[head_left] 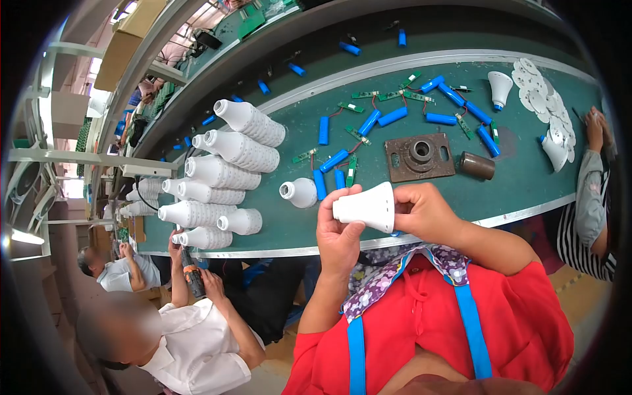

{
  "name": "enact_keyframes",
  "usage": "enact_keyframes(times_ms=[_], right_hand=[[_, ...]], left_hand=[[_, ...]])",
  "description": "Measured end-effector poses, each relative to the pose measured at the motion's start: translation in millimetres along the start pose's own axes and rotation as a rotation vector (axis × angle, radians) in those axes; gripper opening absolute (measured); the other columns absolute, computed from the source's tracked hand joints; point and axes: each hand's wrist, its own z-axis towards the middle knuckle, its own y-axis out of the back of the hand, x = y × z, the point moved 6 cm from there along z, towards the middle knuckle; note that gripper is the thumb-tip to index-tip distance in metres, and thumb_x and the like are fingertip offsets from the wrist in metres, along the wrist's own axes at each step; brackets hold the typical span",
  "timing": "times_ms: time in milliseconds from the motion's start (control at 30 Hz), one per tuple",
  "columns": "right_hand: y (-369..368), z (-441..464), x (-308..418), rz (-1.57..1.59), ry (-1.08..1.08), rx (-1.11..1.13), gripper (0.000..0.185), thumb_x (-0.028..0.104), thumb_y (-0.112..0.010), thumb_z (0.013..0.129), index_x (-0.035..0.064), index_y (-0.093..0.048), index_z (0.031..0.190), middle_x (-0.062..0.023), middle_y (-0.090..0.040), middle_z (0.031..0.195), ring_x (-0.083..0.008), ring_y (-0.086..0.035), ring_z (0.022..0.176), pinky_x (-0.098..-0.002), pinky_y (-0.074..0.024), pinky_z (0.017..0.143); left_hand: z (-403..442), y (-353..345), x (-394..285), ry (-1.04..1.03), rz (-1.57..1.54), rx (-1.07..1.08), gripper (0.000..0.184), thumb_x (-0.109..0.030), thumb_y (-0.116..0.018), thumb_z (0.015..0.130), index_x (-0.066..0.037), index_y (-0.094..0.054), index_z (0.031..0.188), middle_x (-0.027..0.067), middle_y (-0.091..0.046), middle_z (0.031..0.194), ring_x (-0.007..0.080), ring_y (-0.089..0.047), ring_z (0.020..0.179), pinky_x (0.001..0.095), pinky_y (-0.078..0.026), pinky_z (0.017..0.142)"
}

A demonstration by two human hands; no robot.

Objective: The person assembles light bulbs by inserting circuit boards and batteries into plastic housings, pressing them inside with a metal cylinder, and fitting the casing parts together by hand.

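A white cone-shaped housing [365, 207] is held between my two hands above the table's front edge. My left hand [339, 230] wraps its fingers and thumb round the narrow end. At the wide end, my right hand [424, 214] is closed, its fingertips partly hidden behind the rim. Just beyond my left hand, a single white housing [299, 193] lies on the green table [263, 220]. Blue cylinders [334, 160] wired to small green boards [351, 170] are scattered behind my hands. A brown metal fixture [420, 158] with a round socket stands beyond my right hand, beside a brown cylinder [477, 166].
Stacked white housings [224, 164] fill the table's left part. White discs [540, 92] and two white bulb bodies [500, 89] lie at the right. A co-worker in white holds a power tool [193, 273] at the left; another person's hands [596, 128] rest at the far right.
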Motion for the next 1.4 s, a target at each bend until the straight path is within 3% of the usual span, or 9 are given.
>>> enact_keyframes(times_ms=[167, 467, 633, 767, 967, 1000, 1133, 1267, 1400], right_hand=[[-5.4, -12.6, -10.9, 0.242, -0.296, 0.200, 0.022, 0.010, -0.063, 0.078, 0.0017, -0.066, 0.098, -0.0056, -0.066, 0.089, -0.0065, -0.057, 0.080, -0.0248, -0.0466, 0.073], [-0.6, -10.6, 17.3, -0.520, 0.472, -0.114, 0.015, 0.005, -0.056, 0.081, 0.0016, -0.059, 0.095, -0.0128, -0.058, 0.083, -0.0276, -0.057, 0.078, -0.0337, -0.0451, 0.069], [2.1, -9.2, -5.0, -0.320, 0.135, -0.088, 0.014, 0.006, -0.055, 0.083, 0.0007, -0.058, 0.095, -0.0124, -0.060, 0.084, -0.0251, -0.058, 0.078, -0.0329, -0.0452, 0.070], [0.3, -6.9, -26.6, 0.143, -0.208, -0.022, 0.015, 0.008, -0.052, 0.086, -0.0011, -0.058, 0.096, -0.0093, -0.063, 0.087, -0.0146, -0.060, 0.082, -0.0285, -0.0460, 0.072], [-2.8, -5.9, -12.0, 0.028, -0.136, 0.058, 0.018, 0.009, -0.051, 0.088, -0.0019, -0.059, 0.100, -0.0059, -0.064, 0.085, -0.0106, -0.059, 0.080, -0.0247, -0.0468, 0.072], [-2.9, -5.2, -14.6, 0.030, -0.145, 0.073, 0.019, 0.010, -0.051, 0.088, -0.0017, -0.059, 0.101, -0.0054, -0.064, 0.086, -0.0100, -0.059, 0.080, -0.0244, -0.0468, 0.071], [2.3, -2.5, -28.4, 0.084, -0.238, 0.066, 0.021, 0.012, -0.050, 0.089, -0.0009, -0.061, 0.102, -0.0036, -0.064, 0.088, -0.0074, -0.057, 0.080, -0.0232, -0.0465, 0.070], [5.3, -4.7, -31.3, 0.230, -0.356, 0.048, 0.022, 0.015, -0.050, 0.090, 0.0003, -0.062, 0.102, -0.0025, -0.064, 0.089, -0.0051, -0.055, 0.080, -0.0218, -0.0454, 0.070], [0.8, -8.5, -35.3, 0.231, -0.415, 0.082, 0.024, 0.017, -0.051, 0.090, -0.0002, -0.061, 0.102, -0.0021, -0.062, 0.085, -0.0053, -0.054, 0.075, -0.0216, -0.0447, 0.067]], left_hand=[[1.7, 1.3, -5.4, 0.005, -0.045, 0.121, 0.058, 0.006, -0.063, 0.073, -0.004, -0.040, 0.125, 0.0156, -0.043, 0.130, 0.0234, -0.046, 0.117, 0.0377, -0.038, 0.098], [1.1, 2.8, 9.0, 0.104, -0.005, 0.128, 0.065, -0.001, -0.064, 0.075, -0.006, -0.031, 0.130, 0.0176, -0.041, 0.131, 0.0227, -0.046, 0.116, 0.0361, -0.037, 0.097], [1.5, 0.4, 2.8, 0.157, 0.370, 0.148, 0.052, -0.006, -0.059, 0.081, -0.006, -0.033, 0.126, 0.0172, -0.044, 0.127, 0.0200, -0.047, 0.112, 0.0343, -0.039, 0.094], [2.8, 7.2, -3.4, 0.061, 0.488, 0.112, 0.040, -0.009, -0.055, 0.085, -0.005, -0.038, 0.121, 0.0140, -0.052, 0.115, 0.0157, -0.053, 0.096, 0.0264, -0.046, 0.075], [5.9, 33.2, 17.4, 0.377, 0.348, -0.101, 0.031, -0.023, -0.051, 0.091, -0.005, -0.043, 0.116, 0.0089, -0.056, 0.098, 0.0076, -0.052, 0.061, 0.0185, -0.039, 0.045], [8.7, 28.8, 17.5, 0.410, 0.310, -0.126, 0.038, -0.029, -0.046, 0.093, -0.005, -0.040, 0.122, 0.0118, -0.054, 0.107, 0.0082, -0.052, 0.057, 0.0179, -0.036, 0.041], [13.6, 12.4, 8.0, 0.376, 0.010, -0.065, 0.042, -0.021, -0.046, 0.093, -0.005, -0.035, 0.130, 0.0158, -0.046, 0.123, 0.0130, -0.059, 0.066, 0.0191, -0.046, 0.049], [6.1, 9.2, 5.6, 0.316, 0.161, 0.128, 0.044, -0.007, -0.050, 0.089, -0.005, -0.035, 0.130, 0.0156, -0.048, 0.120, 0.0162, -0.061, 0.078, 0.0241, -0.052, 0.065], [0.7, 19.2, 15.4, 0.367, 0.197, 0.027, 0.041, -0.009, -0.051, 0.089, -0.005, -0.038, 0.129, 0.0116, -0.052, 0.109, 0.0149, -0.060, 0.077, 0.0241, -0.052, 0.064]])
